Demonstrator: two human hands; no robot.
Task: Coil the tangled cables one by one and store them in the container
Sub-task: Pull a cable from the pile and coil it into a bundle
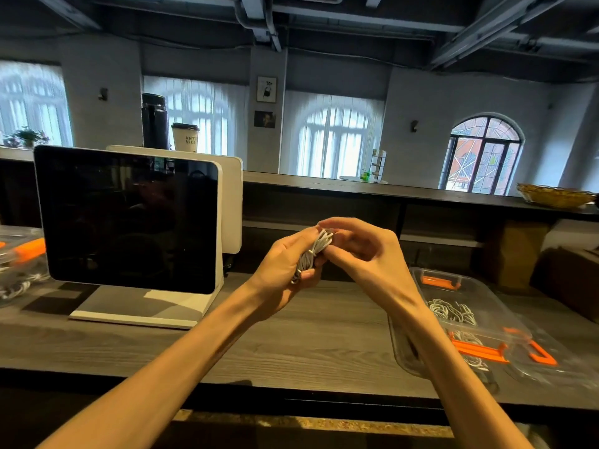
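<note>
A: What are the hands doing?

B: The left hand (285,264) holds a white cable (312,254) bunched into a small bundle. Its fingers curl round it. The right hand (363,251) pinches the top of the bundle with its fingertips. Both are up in the air over the middle of the table (291,338).

A: Is the cable done?

B: Almost, I think. It looks wound up tight, like a little fat roll. It may still need its end tucked in. Then it has to go in the box.

A: Where is the box?

B: The box (460,306) sits at the right end of the table, near the front edge. It is clear plastic with orange clips. Some white cables (452,311) already lie inside it in loops, so part of the job is done.

A: Is there more to do?

B: I think so. At the left edge of the table there is another clear box (17,254) with an orange clip, and more cables (19,286) lie there. I cannot tell if they are tangled.

A: What do things feel like?

B: The cable looks thin, smooth and bendy. The table is grey wood with long lines in it. A screen (129,218) stands on the left, flat, dark and shiny, on a white stand.
</note>
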